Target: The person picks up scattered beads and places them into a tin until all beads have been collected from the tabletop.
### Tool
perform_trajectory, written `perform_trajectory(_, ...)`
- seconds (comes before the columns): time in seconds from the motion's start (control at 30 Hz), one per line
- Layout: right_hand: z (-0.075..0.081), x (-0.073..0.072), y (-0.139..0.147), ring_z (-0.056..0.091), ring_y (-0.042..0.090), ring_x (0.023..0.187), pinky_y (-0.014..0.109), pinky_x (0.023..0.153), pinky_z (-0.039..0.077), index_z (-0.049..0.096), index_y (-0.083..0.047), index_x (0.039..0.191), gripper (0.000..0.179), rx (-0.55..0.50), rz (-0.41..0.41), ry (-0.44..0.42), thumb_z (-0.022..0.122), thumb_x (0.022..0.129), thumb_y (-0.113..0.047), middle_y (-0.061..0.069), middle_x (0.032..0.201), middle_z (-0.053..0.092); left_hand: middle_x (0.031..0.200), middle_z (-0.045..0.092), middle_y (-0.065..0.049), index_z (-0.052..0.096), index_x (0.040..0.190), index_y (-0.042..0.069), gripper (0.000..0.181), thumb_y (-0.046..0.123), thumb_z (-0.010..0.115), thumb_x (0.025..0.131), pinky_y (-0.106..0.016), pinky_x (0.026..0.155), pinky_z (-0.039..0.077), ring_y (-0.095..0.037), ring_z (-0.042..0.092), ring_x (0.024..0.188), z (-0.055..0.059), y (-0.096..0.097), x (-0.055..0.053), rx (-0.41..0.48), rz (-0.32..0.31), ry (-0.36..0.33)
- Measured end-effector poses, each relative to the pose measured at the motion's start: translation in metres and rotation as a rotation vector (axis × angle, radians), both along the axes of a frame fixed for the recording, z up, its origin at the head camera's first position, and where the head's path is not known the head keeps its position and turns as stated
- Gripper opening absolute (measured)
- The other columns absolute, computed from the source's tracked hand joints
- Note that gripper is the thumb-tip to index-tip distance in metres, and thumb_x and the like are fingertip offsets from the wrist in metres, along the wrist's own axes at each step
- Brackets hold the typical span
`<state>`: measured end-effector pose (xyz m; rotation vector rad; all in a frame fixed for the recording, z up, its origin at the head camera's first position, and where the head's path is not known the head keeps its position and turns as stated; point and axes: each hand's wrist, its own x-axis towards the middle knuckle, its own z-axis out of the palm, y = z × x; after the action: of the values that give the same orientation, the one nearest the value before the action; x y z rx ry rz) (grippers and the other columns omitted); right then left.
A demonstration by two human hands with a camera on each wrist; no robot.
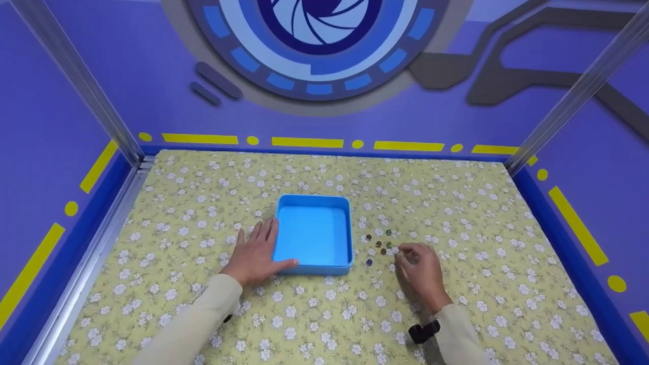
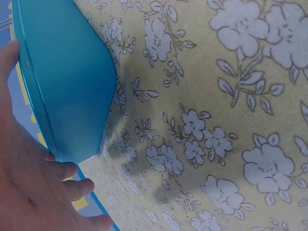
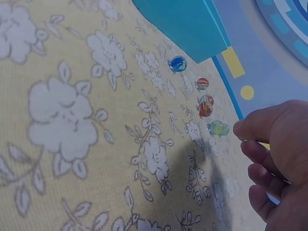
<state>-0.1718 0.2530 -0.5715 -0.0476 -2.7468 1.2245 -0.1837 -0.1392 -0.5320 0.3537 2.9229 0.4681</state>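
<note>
A square light-blue box (image 1: 314,270) without a lid sits on the flowered cloth. My left hand (image 1: 253,258) rests against its left side, fingers straight and spread, the thumb reaching over the front left corner. In the left wrist view the box wall (image 2: 67,82) stands beside that hand. Right of the box lies a loose group of several glass marbles, among them a blue marble (image 3: 178,64), an orange one (image 3: 205,109) and a green one (image 3: 218,128). My right hand (image 1: 422,268) is just right of them, fingers bent, thumb and index tips close together beside the green marble; nothing shows between them.
A yellow cloth (image 1: 203,203) with white flowers covers the table. Blue-purple panels (image 1: 324,121) with yellow marks enclose the back and sides, with metal posts (image 1: 573,96) at the corners. A black wrist strap (image 1: 424,332) is on the right arm.
</note>
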Motion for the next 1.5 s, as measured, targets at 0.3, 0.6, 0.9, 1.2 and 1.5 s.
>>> perform_trajectory(0.3, -0.001, 0.002, -0.004, 0.06, 0.022, 0.099, 0.042, 0.085, 0.051, 0.07, -0.011, 0.111, 0.021, -0.02, 0.01, -0.042, 0.069, 0.09, -0.015, 0.005, 0.105, 0.066, 0.163, 0.015, -0.014, 0.01, 0.157, 0.009, 0.113, 0.079, 0.053, 0.079, -0.07, 0.114, 0.008, -0.037, 0.017, 0.149, 0.006, 0.001, -0.001, -0.013, 0.003, -0.064)
perform_trajectory(0.6, 0.003, 0.004, -0.013, 0.056, 0.021, 0.102, 0.042, 0.086, 0.049, 0.07, -0.012, 0.111, 0.022, -0.025, 0.016, -0.047, 0.07, 0.09, -0.016, 0.003, 0.106, 0.066, 0.162, 0.017, -0.016, 0.005, 0.157, 0.011, 0.115, 0.082, 0.05, 0.078, -0.071, 0.113, 0.006, -0.04, 0.018, 0.148, 0.009, 0.001, -0.003, -0.045, 0.008, -0.123)
perform_trajectory(0.9, 0.012, 0.003, -0.021, 0.056, 0.019, 0.1, 0.036, 0.084, 0.05, 0.071, -0.011, 0.11, 0.02, -0.051, 0.007, -0.04, 0.069, 0.09, -0.014, 0.002, 0.105, 0.065, 0.161, 0.019, -0.017, 0.006, 0.157, 0.011, 0.113, 0.081, 0.049, 0.079, -0.071, 0.113, 0.009, -0.04, 0.019, 0.148, 0.011, 0.001, 0.0, -0.04, 0.0, -0.121)
perform_trajectory(1.2, 0.019, -0.001, -0.032, 0.056, 0.019, 0.097, 0.039, 0.085, 0.048, 0.072, -0.011, 0.108, 0.019, -0.088, 0.024, -0.001, 0.07, 0.089, -0.014, 0.002, 0.102, 0.066, 0.162, 0.016, -0.016, 0.003, 0.157, 0.012, 0.114, 0.082, 0.047, 0.079, -0.07, 0.114, 0.007, -0.039, 0.018, 0.148, 0.011, 0.0, -0.001, -0.058, 0.007, -0.134)
perform_trajectory(1.5, 0.024, 0.001, -0.043, 0.06, 0.025, 0.098, 0.039, 0.082, 0.051, 0.073, -0.014, 0.104, 0.017, -0.102, 0.047, 0.045, 0.072, 0.088, -0.012, 0.002, 0.1, 0.067, 0.161, 0.017, -0.017, 0.004, 0.157, 0.012, 0.114, 0.082, 0.048, 0.079, -0.07, 0.114, 0.007, -0.039, 0.018, 0.148, 0.009, 0.002, 0.0, -0.042, 0.015, -0.124)
